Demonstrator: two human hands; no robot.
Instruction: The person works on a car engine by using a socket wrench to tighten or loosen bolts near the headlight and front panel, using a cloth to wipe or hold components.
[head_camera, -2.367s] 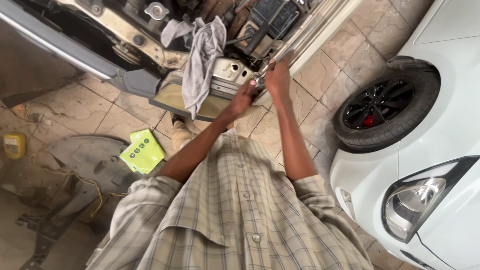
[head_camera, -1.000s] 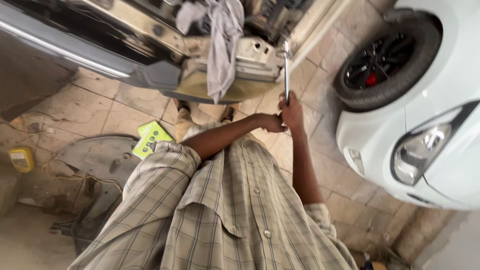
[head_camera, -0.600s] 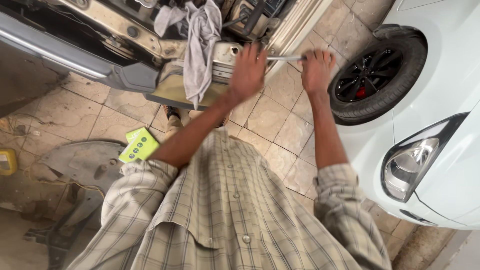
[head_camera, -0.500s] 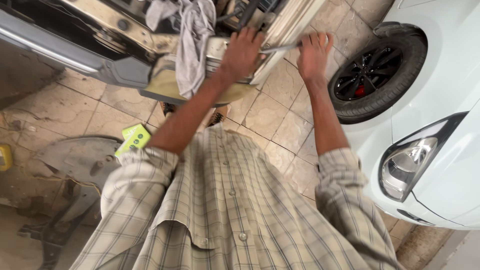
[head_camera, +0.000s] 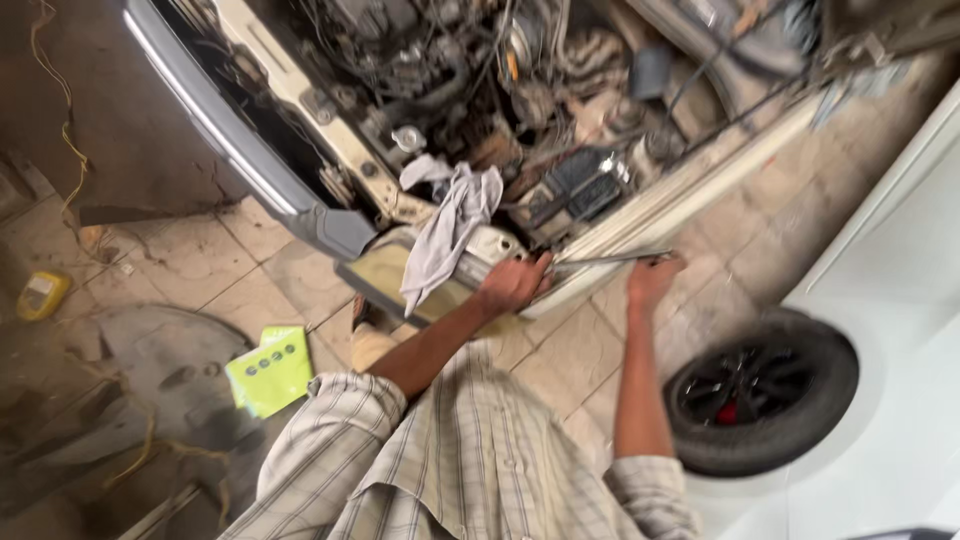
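A long metal wrench (head_camera: 612, 259) lies level between my two hands, at the edge of an open engine bay (head_camera: 520, 110). My left hand (head_camera: 512, 284) grips its left end, pressed against the car's front corner. My right hand (head_camera: 652, 281) is closed around the right end of the tool. A grey rag (head_camera: 446, 228) hangs over the front panel just left of my left hand. Both forearms reach forward out of checked shirt sleeves.
A white car with a black wheel (head_camera: 762, 390) stands close on the right. On the tiled floor at the left lie a yellow-green packet (head_camera: 270, 368), a dark curved panel (head_camera: 130, 390) and a small yellow container (head_camera: 40, 294). The grey bumper (head_camera: 250, 170) juts out at the left.
The view has tilted up, so more of the engine bay shows. My hands went from holding the wrench upright near my chest to holding it level at the car's front edge.
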